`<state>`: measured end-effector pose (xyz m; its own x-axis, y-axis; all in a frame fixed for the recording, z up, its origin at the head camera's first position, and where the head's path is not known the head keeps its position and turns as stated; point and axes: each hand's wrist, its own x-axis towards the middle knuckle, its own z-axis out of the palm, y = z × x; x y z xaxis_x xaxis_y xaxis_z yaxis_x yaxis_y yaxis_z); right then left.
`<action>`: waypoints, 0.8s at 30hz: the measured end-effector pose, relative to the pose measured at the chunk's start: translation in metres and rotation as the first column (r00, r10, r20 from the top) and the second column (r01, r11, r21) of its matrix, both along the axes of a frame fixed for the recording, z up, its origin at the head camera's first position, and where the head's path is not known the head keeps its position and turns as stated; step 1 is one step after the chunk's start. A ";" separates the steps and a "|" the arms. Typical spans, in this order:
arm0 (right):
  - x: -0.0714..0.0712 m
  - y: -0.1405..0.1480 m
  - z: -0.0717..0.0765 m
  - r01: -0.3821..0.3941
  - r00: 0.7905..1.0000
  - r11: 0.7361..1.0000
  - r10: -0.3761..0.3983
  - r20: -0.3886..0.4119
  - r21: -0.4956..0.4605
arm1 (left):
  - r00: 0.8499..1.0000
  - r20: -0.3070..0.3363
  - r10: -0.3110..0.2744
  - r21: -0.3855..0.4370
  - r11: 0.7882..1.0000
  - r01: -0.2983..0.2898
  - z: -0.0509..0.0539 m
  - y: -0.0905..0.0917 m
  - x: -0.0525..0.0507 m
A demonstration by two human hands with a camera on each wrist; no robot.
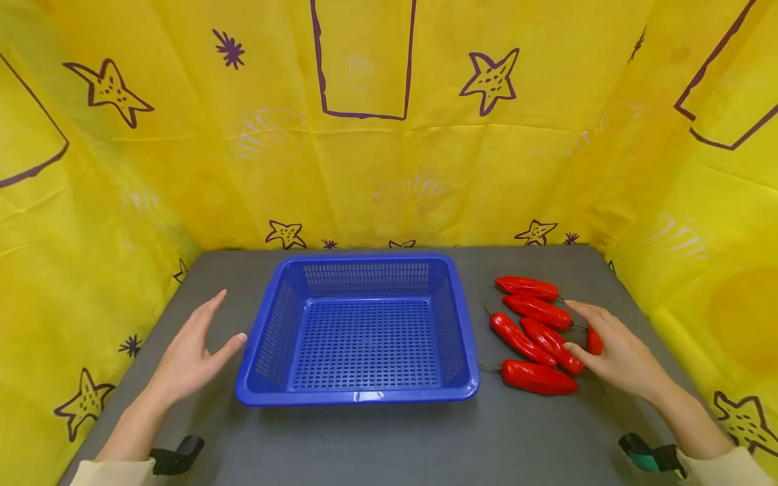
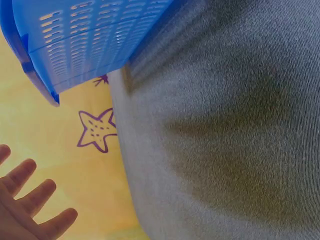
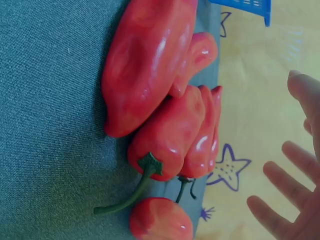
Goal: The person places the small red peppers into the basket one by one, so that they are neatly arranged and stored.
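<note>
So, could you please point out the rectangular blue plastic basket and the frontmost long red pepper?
Rectangular blue plastic basket (image 1: 366, 344): head view, mesh floor.
Frontmost long red pepper (image 1: 539, 378): head view, mid-body.

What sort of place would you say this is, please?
Probably a staged tabletop booth: patterned yellow cloth encloses a grey table on three sides, and a blue basket sits beside red peppers.
</note>
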<state>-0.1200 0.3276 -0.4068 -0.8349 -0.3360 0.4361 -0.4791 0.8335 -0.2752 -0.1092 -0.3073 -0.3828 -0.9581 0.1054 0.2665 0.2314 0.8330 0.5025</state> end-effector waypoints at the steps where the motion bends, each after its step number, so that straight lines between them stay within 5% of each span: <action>1: 0.000 -0.001 -0.001 -0.004 1.000 1.000 0.004 -0.010 0.006 | 1.000 -0.002 -0.001 0.016 1.000 0.001 -0.001 0.001 0.000; 13: 0.004 -0.011 -0.011 -0.048 0.999 0.998 0.048 -0.002 -0.031 | 1.000 -0.020 0.008 0.179 0.984 -0.004 -0.014 0.004 0.000; 18: 0.005 -0.015 -0.018 -0.061 0.998 0.997 0.061 0.007 -0.048 | 1.000 0.007 -0.020 0.285 0.958 0.017 -0.016 0.006 0.000; 24: 0.009 -0.018 -0.025 -0.049 0.998 0.995 0.053 0.047 -0.081 | 0.998 0.062 -0.028 0.319 0.948 0.007 -0.018 0.007 -0.002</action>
